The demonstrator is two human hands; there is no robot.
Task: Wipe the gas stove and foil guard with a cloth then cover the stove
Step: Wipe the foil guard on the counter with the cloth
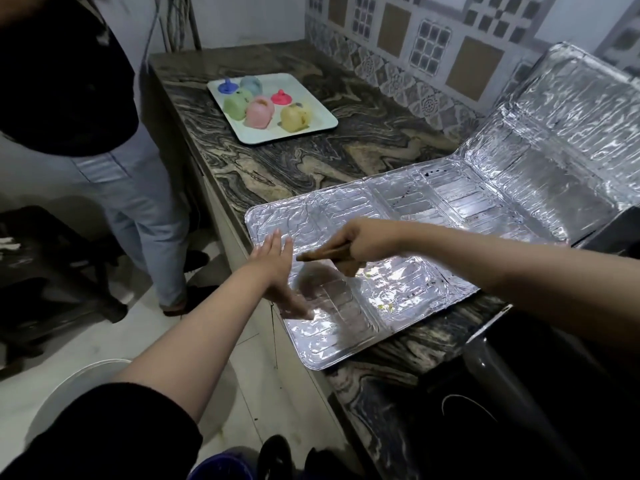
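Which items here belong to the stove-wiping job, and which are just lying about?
Job: foil guard; brown cloth gripped in right hand; left hand flat on the foil.
Lying about: tray of coloured containers; second person.

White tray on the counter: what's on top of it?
The white rectangular tray holds pastel plastic cups, green, pink, yellow and grey-blue, plus blue and red lids. The cups' contents aren't visible.

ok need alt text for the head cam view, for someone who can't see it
A person's left hand rests flat on a foil guard lying on a marbled counter, while the right hand grips a brown cloth over the foil. Farther back sits a tray of coloured moulds, and another person stands at left.
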